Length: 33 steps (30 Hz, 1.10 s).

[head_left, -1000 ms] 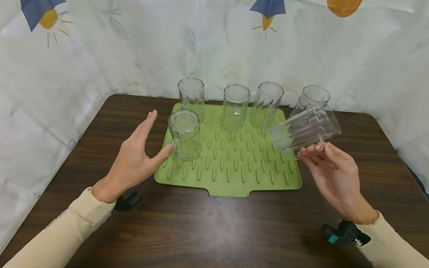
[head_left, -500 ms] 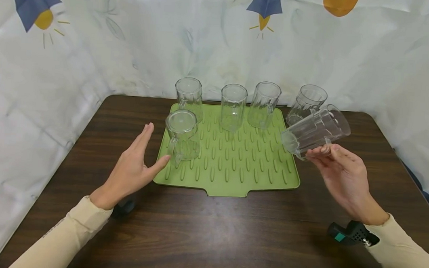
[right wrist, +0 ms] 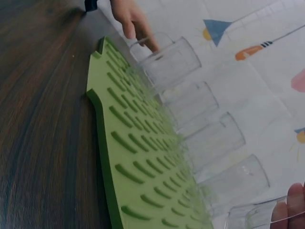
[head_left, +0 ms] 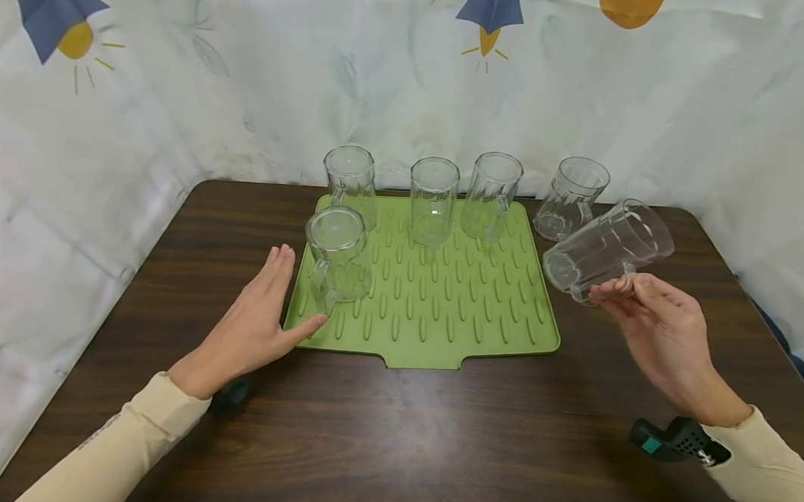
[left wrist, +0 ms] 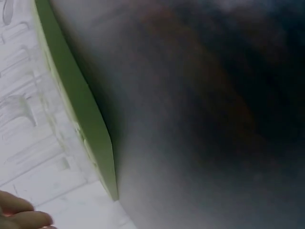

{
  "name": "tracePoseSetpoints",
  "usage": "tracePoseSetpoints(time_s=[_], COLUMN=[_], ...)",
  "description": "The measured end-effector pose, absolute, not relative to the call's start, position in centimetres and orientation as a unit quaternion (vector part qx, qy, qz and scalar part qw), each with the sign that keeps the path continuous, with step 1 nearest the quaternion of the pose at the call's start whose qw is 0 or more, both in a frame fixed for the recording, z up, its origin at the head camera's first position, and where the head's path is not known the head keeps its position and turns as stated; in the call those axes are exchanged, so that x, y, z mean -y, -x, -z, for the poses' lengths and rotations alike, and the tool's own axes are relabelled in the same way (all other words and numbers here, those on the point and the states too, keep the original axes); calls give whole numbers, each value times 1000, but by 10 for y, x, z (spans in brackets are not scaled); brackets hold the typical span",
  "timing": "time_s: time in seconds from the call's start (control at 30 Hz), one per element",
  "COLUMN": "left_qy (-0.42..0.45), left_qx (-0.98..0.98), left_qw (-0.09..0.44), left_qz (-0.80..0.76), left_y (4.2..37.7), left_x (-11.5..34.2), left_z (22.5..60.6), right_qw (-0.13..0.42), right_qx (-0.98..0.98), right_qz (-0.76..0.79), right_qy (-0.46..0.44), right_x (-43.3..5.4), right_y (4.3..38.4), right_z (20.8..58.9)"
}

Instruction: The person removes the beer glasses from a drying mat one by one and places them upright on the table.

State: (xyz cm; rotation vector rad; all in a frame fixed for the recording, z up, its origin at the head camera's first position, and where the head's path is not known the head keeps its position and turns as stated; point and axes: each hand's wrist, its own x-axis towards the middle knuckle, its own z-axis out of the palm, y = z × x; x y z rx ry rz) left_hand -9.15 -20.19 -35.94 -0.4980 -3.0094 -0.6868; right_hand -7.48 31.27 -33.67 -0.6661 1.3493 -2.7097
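Note:
My right hand [head_left: 664, 333] pinches the handle of a clear glass mug [head_left: 603, 250] at the right of the mat. This mug leans over, its mouth toward the upper right and its base toward the lower left. With fingers straight and thumb spread, my left hand [head_left: 248, 322] is beside another glass mug [head_left: 340, 259] at the mat's left, which looks upside down with its handle toward the thumb. Both mugs are above or on the green ribbed mat's [head_left: 432, 321] side of the table; the right wrist view shows fingertips [right wrist: 295, 205] on the held mug's glass.
Three more glass mugs stand along the mat's back: one at left [head_left: 350, 176], one in the middle [head_left: 434, 203] and one right of it [head_left: 492, 199]. Another mug [head_left: 571, 199] stands off the mat's back right corner. A printed white sheet [head_left: 281, 85] hangs behind the dark wood table [head_left: 419, 449].
My right hand has carried the tilted mug to the right, off the mat's right edge. My left hand has lowered slightly and its fingers have come closer together.

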Motion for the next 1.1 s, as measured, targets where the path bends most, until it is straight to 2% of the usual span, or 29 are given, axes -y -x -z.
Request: tracePoseSetpoints(time_s=[0.2,0.37,0.7,1.1], left_qy=[134,130,151,164], left_qx=[968,968,964,964], left_qw=[-61,-92,-120,-131], left_qz=[202,193,182,163], left_y=[91,91,92,96], left_x=[201,200,198,196], left_z=[360,361,364,364], right_qw=[27,23,-2,-35], right_qx=[-426,-432,-457,-539], right_qz=[875,873,865,829], right_qy=[228,226,210,142], right_x=[-324,-333,-350,-372], right_y=[80,84,95,119], right_z=[338,338,341,348])
